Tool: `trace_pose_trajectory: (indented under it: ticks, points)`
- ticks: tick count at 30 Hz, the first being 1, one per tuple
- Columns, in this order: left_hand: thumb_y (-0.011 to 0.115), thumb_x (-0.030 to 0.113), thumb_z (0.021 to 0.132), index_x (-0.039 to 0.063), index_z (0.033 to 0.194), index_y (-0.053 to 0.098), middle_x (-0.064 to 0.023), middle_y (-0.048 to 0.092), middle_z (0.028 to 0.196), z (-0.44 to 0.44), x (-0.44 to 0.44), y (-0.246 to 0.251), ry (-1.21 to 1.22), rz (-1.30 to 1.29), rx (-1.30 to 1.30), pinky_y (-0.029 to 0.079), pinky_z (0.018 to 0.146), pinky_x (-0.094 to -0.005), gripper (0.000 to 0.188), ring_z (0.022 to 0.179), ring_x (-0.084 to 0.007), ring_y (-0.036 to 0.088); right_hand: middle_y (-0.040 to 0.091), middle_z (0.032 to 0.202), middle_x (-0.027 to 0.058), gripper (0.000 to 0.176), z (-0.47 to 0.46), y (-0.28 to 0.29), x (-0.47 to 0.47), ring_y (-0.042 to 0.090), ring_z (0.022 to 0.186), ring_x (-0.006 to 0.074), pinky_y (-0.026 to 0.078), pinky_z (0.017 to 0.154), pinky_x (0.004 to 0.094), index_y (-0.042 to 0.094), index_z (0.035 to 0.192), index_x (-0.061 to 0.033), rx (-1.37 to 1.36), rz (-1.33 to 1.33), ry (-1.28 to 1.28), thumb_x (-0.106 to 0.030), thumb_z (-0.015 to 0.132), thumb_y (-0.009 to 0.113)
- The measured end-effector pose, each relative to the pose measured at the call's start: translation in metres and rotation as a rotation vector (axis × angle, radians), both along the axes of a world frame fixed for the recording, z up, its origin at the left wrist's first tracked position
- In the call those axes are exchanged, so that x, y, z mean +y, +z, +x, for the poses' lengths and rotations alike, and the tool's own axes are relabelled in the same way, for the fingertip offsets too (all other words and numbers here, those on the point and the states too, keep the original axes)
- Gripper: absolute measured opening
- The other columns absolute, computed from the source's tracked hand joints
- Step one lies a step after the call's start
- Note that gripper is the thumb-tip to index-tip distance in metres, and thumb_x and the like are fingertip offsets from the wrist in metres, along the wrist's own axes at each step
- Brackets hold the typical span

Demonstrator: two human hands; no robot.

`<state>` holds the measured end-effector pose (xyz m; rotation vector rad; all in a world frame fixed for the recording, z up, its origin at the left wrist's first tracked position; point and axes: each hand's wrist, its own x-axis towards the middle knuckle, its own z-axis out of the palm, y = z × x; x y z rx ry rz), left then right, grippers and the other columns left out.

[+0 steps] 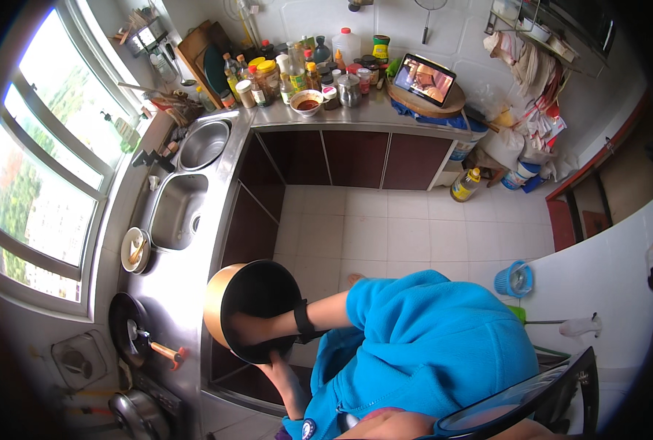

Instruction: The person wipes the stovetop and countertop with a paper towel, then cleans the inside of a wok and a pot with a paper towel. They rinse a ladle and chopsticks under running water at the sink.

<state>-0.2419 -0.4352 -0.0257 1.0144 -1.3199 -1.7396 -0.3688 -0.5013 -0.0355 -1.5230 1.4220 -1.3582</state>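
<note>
A cooking pot, gold outside and black inside, perhaps a rice cooker's inner pot, is tilted with its mouth towards me. It is held at the front edge of the steel counter. My left hand grips its lower rim, with the thumb at the edge and the other fingers mostly hidden beneath. My right hand, with a black band at the wrist, reaches inside the pot. Its fingers are dim and blurred against the dark wall, and whether they hold anything is hidden.
Beyond the pot are a steel sink and a stacked bowl. A black frying pan holds a wooden-handled utensil. Several seasoning bottles, a sauce bowl and a tablet stand on the side counter.
</note>
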Motion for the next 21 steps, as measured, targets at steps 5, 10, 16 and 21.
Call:
trace_pose_trajectory:
  ticks: [5, 10, 16, 21]
  points:
    - [0.049, -0.002, 0.078, 0.019, 0.15, -0.005, -0.0192, 0.015, 0.15, 0.014, -0.006, 0.004, 0.03, -0.1, 0.159, 0.046, 0.097, -0.0461, 0.092, 0.135, -0.0351, 0.028, 0.066, 0.085, 0.0179, 0.022, -0.002, -0.022, 0.008, 0.064, 0.08, 0.0246, 0.05, 0.075, 0.0339, 0.067, 0.092, -0.0001, 0.176, 0.092, 0.351, -0.005, 0.071, 0.063]
    - [0.052, 0.005, 0.084, 0.011, 0.146, 0.022, -0.0168, 0.033, 0.141, 0.021, -0.01, -0.007, 0.108, 0.153, 0.003, 0.051, 0.09, -0.0436, 0.069, 0.126, -0.0328, 0.041, 0.065, 0.087, 0.0121, 0.025, 0.003, -0.007, 0.017, 0.062, 0.083, 0.0186, 0.051, 0.074, 0.0312, 0.066, 0.095, -0.0002, -0.438, 0.257, 0.39, -0.004, 0.07, 0.068]
    - [0.053, 0.004, 0.082, 0.009, 0.142, 0.03, -0.0162, 0.041, 0.135, 0.034, -0.012, -0.015, 0.112, 0.179, 0.033, 0.053, 0.086, -0.0431, 0.064, 0.123, -0.0307, 0.045, 0.065, 0.09, 0.0109, 0.031, 0.007, 0.024, 0.031, 0.061, 0.085, 0.0169, 0.051, 0.075, 0.0287, 0.065, 0.097, 0.001, -0.814, 0.375, 0.465, 0.0, 0.066, 0.069]
    - [0.055, -0.001, 0.078, 0.005, 0.139, 0.036, -0.0171, 0.041, 0.134, 0.049, -0.015, -0.024, -0.047, 0.211, 0.313, 0.049, 0.091, -0.0474, 0.064, 0.122, -0.032, 0.046, 0.068, 0.086, 0.0101, 0.026, 0.009, 0.019, 0.029, 0.063, 0.083, 0.0177, 0.052, 0.075, 0.0285, 0.07, 0.088, -0.0017, -0.294, 0.42, 0.476, 0.001, 0.062, 0.07]
